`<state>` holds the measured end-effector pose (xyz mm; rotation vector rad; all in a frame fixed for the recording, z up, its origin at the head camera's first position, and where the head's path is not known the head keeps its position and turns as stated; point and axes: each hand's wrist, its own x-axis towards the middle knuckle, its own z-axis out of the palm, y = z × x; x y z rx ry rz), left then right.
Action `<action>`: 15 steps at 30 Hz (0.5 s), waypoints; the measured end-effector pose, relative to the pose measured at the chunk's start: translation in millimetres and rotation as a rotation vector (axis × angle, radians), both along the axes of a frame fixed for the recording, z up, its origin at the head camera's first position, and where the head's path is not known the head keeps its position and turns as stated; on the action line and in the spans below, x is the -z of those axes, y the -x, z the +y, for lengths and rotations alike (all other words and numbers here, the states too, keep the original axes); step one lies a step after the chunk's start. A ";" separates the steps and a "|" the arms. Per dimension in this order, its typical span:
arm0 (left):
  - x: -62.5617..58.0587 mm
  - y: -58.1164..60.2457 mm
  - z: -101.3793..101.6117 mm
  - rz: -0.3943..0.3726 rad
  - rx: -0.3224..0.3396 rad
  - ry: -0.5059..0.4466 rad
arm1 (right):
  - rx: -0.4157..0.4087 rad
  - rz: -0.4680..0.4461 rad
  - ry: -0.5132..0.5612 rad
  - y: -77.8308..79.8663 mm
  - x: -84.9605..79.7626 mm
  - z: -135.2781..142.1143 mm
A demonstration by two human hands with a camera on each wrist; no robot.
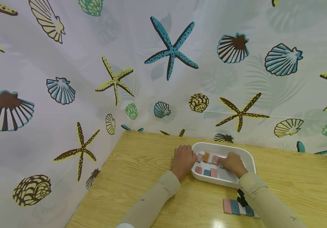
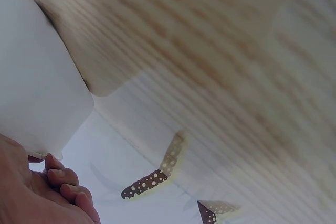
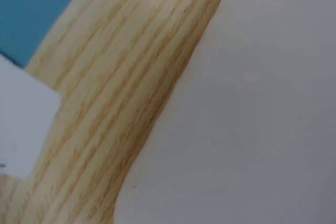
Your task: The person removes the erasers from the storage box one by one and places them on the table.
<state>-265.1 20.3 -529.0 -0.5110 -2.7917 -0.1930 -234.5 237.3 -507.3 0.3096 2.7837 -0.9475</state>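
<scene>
A white tray (image 1: 250,158) with rounded corners stands on the wooden table and holds small flat pieces in two rows. My left hand (image 1: 184,158) grips its left rim; in the left wrist view, the curled fingers of that hand (image 2: 52,192) meet the edge of the tray (image 2: 42,77). Inside the tray, my right hand (image 1: 232,163) pinches a small flat piece (image 1: 221,165), mostly covered by the fingers. Left of it lie a pink piece (image 1: 215,160), an orange-and-white piece (image 1: 207,157) and several others. The right wrist view shows the tray's outer wall (image 3: 236,119), not the hand.
In front of the tray lies a row of pink, blue and white strips (image 1: 234,206), partly under the right sleeve (image 1: 261,193). A black-and-yellow object (image 1: 241,198) sits by that sleeve. A shell-and-starfish patterned curtain (image 1: 157,95) borders the table (image 1: 140,164) at the back and left.
</scene>
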 end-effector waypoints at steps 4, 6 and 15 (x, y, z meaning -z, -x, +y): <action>2.8 0.9 0.2 0.041 0.004 0.002 | 0.001 0.002 -0.009 -2.9 -4.1 -0.4; 3.9 1.8 0.5 0.047 0.003 0.001 | -0.004 0.013 -0.016 -4.3 -5.2 -0.8; 2.0 1.7 -0.1 0.021 0.001 -0.012 | -0.020 0.032 0.014 -6.0 -7.7 -7.9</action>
